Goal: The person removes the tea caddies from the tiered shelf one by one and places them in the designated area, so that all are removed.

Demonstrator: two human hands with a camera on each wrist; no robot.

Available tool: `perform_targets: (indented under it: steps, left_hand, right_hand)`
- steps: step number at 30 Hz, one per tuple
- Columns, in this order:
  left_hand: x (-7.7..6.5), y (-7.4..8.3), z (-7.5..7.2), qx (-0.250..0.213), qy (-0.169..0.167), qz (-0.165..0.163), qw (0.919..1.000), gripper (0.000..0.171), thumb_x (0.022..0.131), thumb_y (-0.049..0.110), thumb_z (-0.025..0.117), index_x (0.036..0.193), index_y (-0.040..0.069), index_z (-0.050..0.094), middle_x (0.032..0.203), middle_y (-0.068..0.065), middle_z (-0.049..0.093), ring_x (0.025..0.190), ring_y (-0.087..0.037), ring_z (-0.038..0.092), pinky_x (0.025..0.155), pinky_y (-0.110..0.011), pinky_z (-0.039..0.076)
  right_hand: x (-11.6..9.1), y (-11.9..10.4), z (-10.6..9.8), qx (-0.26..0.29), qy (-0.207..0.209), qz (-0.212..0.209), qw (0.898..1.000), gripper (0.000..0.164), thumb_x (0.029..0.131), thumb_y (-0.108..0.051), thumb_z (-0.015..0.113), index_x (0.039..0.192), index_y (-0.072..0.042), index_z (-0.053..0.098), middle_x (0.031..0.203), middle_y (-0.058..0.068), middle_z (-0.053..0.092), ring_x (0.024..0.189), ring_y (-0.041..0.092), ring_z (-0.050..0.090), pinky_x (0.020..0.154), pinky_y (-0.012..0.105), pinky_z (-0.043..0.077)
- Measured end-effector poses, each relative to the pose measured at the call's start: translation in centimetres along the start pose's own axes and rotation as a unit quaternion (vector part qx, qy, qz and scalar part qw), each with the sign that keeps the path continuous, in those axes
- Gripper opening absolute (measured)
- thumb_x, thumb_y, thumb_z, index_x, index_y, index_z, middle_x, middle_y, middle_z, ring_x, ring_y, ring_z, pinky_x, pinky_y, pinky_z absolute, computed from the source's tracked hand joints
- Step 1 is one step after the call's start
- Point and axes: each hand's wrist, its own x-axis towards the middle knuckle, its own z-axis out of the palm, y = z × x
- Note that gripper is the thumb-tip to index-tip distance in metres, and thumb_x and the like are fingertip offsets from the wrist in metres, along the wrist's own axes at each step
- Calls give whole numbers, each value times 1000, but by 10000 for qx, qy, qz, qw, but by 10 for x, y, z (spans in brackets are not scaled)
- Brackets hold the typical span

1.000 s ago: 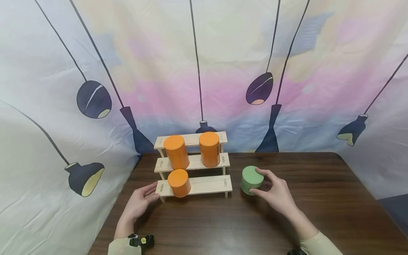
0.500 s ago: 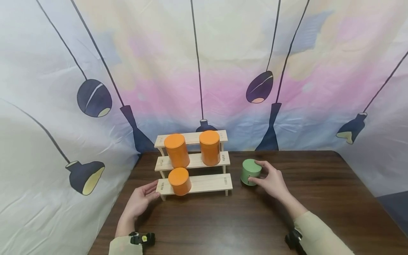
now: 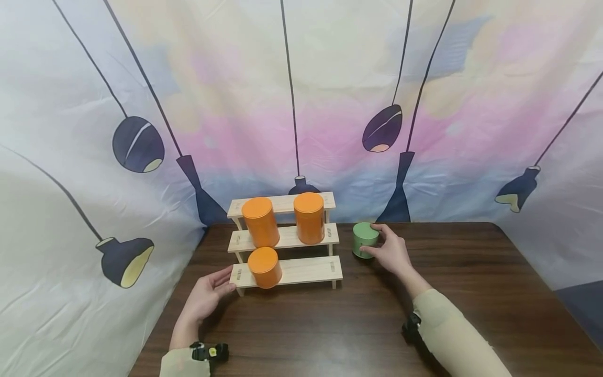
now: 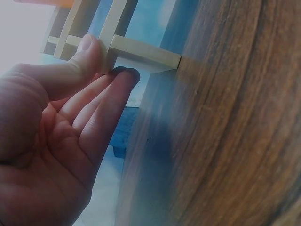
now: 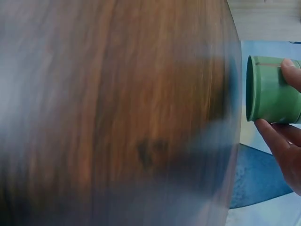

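A three-step wooden display stand (image 3: 308, 269) stands on the table in the head view. At the left end of its lowest step, my left hand (image 3: 202, 298) pinches the wood, thumb in front and fingertips behind, as the left wrist view shows the stand's edge (image 4: 146, 54). Right of the stand, my right hand (image 3: 392, 252) grips a short green lidded tin (image 3: 364, 236) by its side, thumb and fingers on opposite sides. In the right wrist view the green tin's (image 5: 273, 94) lower rim faces the dark tabletop. A short orange tin (image 3: 265, 268) sits on the lowest step.
Two taller orange tins, one left (image 3: 260, 222) and one right (image 3: 309, 219), stand on the middle step. The dark wooden table (image 3: 306, 330) reaches back to a cloth backdrop (image 3: 330, 104) printed with hanging lamps, which rises close behind the stand.
My right hand has carried the green tin toward the back of the table and slightly left. The left hand and the stand with its orange tins have stayed in place.
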Motion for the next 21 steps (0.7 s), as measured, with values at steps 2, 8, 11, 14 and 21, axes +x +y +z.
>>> perform_targets:
  steps: [2,8,11,14,21]
  left_hand:
    - [0,-1,-1,-14,-5,25,10000,58,103,9,72,155,-5,51,152,-22,58,140,-35,58,106,-33,54]
    - [0,-1,-1,-20,-9,56,10000,57,104,9,71,155,-4,51,153,-21,58,140,-34,57,106,-29,54]
    - [-1,0,-1,22,-17,88,10000,57,104,10,71,155,-4,51,152,-21,58,140,-34,57,105,-29,54]
    - [-2,2,1,48,-12,91,9999,57,104,11,71,155,-4,51,151,-22,59,140,-35,58,106,-31,54]
    - [-1,0,0,8,13,-31,10000,57,103,11,72,155,-3,52,152,-20,59,140,-34,58,109,-36,53]
  right_hand:
    - [2,-2,4,68,4,37,10000,78,86,-21,94,153,-7,56,147,27,61,125,44,66,95,56,60]
    - [4,-3,12,111,-27,145,9998,77,87,-16,92,153,-8,55,149,28,59,128,44,65,97,55,60]
    - [5,-3,14,106,-20,189,9998,77,87,-16,92,154,-9,55,148,28,60,129,44,64,97,56,59]
    - [5,-2,14,98,-23,218,9997,77,87,-16,92,154,-9,55,149,27,60,130,44,63,97,56,59]
    - [7,0,13,-170,-145,226,9995,73,84,-17,95,146,-7,58,156,17,56,140,44,54,107,61,51]
